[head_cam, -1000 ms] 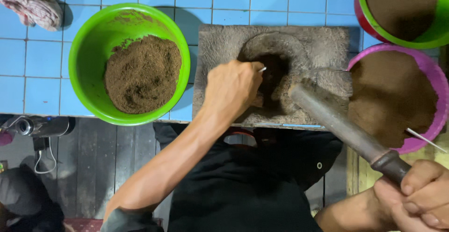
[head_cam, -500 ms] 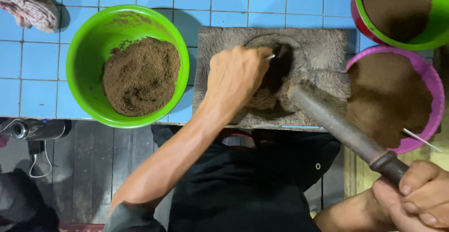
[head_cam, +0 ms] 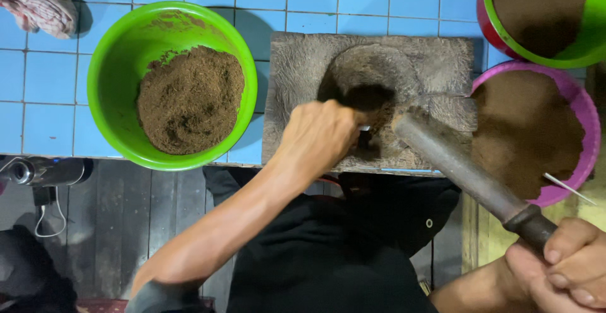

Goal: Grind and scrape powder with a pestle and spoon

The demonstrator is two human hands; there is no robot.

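The left hand (head_cam: pixel 319 137) was over the stone mortar (head_cam: pixel 369 98), a grey block with a round hollow in it. Its fingers were curled tight around a small spoon (head_cam: pixel 365 130), and only a little shiny bit of the spoon showed past the fingers. The spoon end was down by the dark brown powder in the hollow.

The right hand (head_cam: pixel 571 265) was at the bottom right corner. Its fingers were wrapped shut around the dark grip of a long grey pestle (head_cam: pixel 461 171). The pestle lay slanted, with its fat end resting on the edge of the hollow, just beside the left hand.

The mortar sat on a blue tiled surface (head_cam: pixel 38 79). To its left stood a green bowl (head_cam: pixel 113 79) with a heap of brown powder inside. To its right was a pink bowl (head_cam: pixel 584 117) full of brown powder, touching the mortar. Another green bowl (head_cam: pixel 593 41) of powder sat at the top right. A crumpled cloth (head_cam: pixel 38 3) lay in the top left corner.
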